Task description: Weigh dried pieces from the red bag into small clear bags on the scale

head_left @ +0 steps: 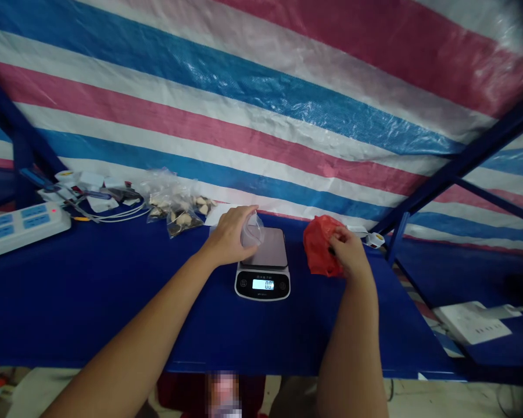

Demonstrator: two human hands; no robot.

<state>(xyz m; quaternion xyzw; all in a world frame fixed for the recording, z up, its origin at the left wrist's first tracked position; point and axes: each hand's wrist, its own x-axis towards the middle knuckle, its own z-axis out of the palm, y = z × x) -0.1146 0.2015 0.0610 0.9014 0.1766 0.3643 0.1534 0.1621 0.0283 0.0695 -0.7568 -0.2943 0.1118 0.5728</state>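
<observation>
In the head view, my left hand (232,237) is closed around a small clear plastic bag (253,231), its thumb and fingers curved about the sides. The bag is just over the left part of the plate of a kitchen scale (272,247); whether it touches the plate I cannot tell. The lit display reads 0.0. To the right of the scale, my right hand (347,251) pinches at the side of a crumpled red plastic bag (318,247). Something dark shows by its fingertips, too small to name, and the red bag's contents are hidden.
Clear bags of dried pale-and-dark pieces (182,219) lie behind my left hand, near a white sheet (218,213). A white power strip (26,226) and tangled cables (108,200) are on the left. Striped sheeting (244,128) hangs behind the blue table (126,290).
</observation>
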